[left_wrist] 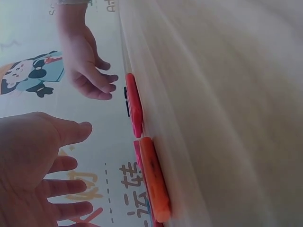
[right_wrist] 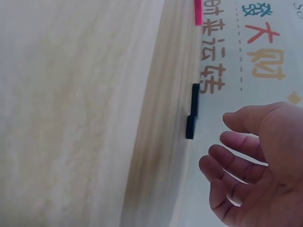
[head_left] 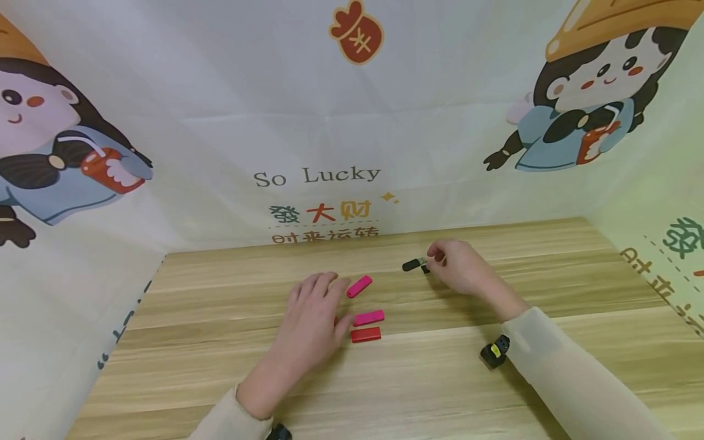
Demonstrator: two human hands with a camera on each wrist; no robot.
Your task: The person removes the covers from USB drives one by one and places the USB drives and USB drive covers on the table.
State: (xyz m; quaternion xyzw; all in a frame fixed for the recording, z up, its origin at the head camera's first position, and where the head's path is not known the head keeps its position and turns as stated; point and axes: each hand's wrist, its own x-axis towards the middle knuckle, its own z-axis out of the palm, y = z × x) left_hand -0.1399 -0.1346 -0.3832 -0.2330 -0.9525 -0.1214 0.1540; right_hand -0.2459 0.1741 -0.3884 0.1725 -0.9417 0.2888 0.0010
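My left hand hovers over the left part of the table, fingers spread and relaxed, holding nothing. Beside its fingers lie two small pink sticks and a red stick. A bit of another red piece shows by the thumb, partly hidden by the hand. From the left wrist, an orange-looking stick is seen edge-on. My right hand is above the table next to a small black stick that resembles a USB drive. In the right wrist view its loosely bent fingers hold nothing, apart from the black pieces.
A wood-grain table carries these pieces. White printed cloth with cartoon figures and lettering stands along the back and sides. A black camera is strapped at the right wrist.
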